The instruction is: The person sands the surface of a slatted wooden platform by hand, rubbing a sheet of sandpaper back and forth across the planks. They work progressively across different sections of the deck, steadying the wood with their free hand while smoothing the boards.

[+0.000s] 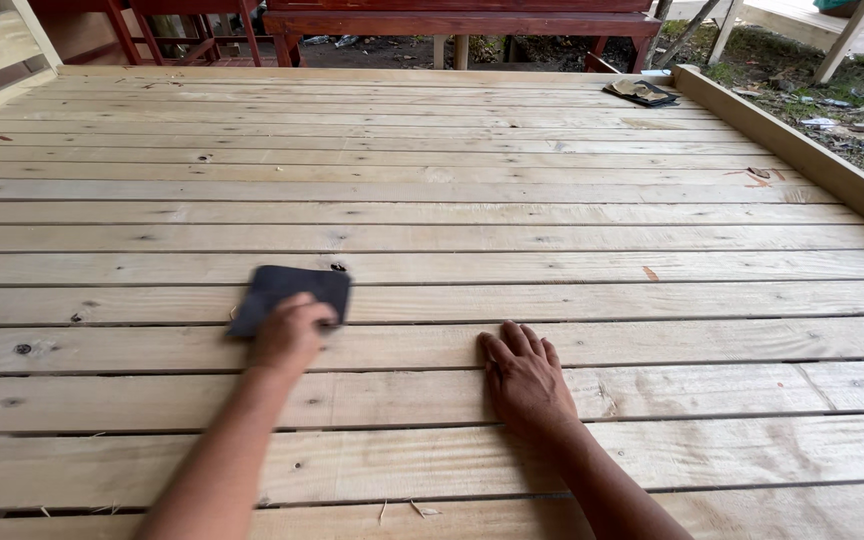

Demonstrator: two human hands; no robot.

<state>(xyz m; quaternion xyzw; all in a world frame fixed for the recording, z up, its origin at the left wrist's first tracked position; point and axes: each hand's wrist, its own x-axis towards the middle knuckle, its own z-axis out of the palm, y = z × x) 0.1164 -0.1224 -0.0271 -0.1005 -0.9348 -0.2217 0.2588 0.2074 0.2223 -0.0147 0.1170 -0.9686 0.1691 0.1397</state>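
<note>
Left hand [290, 335] clamped on dark sandpaper sheet [292, 290], most of it beyond the fingers. Right hand [524, 378] spread flat on plank [652, 345], well apart to the right.

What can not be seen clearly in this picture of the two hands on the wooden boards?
- Head view: the near edge of the dark sheet is hidden under the left hand.
- The palm of the right hand, flat on the slatted platform, is hidden.
- The small dark object at the far corner is too small to identify.
- Both forearms are cut off by the bottom edge.
- The red-brown furniture is cut off by the top edge.
</note>
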